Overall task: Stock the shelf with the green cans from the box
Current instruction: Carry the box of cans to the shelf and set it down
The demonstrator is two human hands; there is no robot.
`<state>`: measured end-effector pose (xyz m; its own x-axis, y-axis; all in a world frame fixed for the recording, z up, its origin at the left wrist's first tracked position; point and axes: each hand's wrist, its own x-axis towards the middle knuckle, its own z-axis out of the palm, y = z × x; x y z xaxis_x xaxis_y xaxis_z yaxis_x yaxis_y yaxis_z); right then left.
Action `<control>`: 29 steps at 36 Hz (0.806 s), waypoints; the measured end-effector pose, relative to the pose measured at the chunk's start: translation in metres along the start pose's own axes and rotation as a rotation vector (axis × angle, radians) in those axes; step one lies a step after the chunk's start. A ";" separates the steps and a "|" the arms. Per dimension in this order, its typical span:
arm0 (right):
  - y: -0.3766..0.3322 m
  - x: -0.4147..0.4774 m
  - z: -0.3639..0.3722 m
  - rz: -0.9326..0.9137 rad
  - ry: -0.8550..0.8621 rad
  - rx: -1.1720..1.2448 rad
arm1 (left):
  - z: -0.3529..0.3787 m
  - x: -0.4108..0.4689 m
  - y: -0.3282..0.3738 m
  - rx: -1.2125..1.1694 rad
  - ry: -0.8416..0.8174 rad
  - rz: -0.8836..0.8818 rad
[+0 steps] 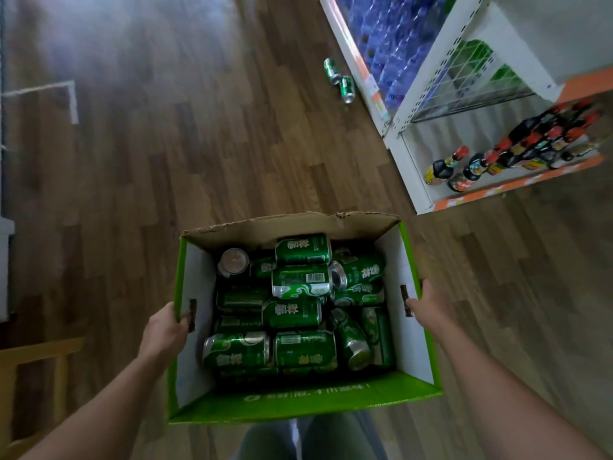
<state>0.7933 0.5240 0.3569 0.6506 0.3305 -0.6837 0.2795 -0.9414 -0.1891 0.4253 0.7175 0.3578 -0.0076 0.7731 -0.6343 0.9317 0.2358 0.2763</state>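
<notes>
Fingers [184,322] of the left hand [166,330] curl through the slot-shaped handle cut in the left wall of the box [298,405], clenched on the cardboard edge there. On the opposite wall the right hand [428,302] does the same, its thumb hooked into the matching slot while the rest of the hand wraps the outer face. Both bare forearms reach in from the lower corners, and the box hangs between them above the person's legs.

It is a corrugated cardboard carton, glossy green outside, white on the inner side walls and raw brown on the far flap, whose top edge is torn and ragged. Inside lies a jumbled heap of green cans [300,313]: smooth metal cylinders with silvery rims and white swirling print, most lying on their sides, one at the back left standing with its dull round end upward.

Two loose cans [339,79] of the same kind lie on the wood-plank floor [166,161], just beside the foot of the shelf [428,78]. That shelf is white perforated metal with orange price strips; a wire-mesh divider stands in it, blue plastic bottles [391,44] pack one bay, and dark glass bottles [497,159] with red caps line the bottom tier.
</notes>
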 end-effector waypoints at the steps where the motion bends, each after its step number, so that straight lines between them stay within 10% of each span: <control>1: -0.006 0.010 -0.007 -0.002 -0.010 0.014 | -0.001 0.004 0.009 -0.007 0.003 -0.013; 29: -0.174 0.214 -0.144 0.066 0.080 0.052 | -0.067 0.210 0.240 -0.030 -0.052 0.062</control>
<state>0.9853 0.7684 0.3450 0.7211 0.2696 -0.6382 0.1982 -0.9629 -0.1828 0.6233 0.9763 0.3393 0.0694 0.7554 -0.6515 0.9184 0.2067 0.3375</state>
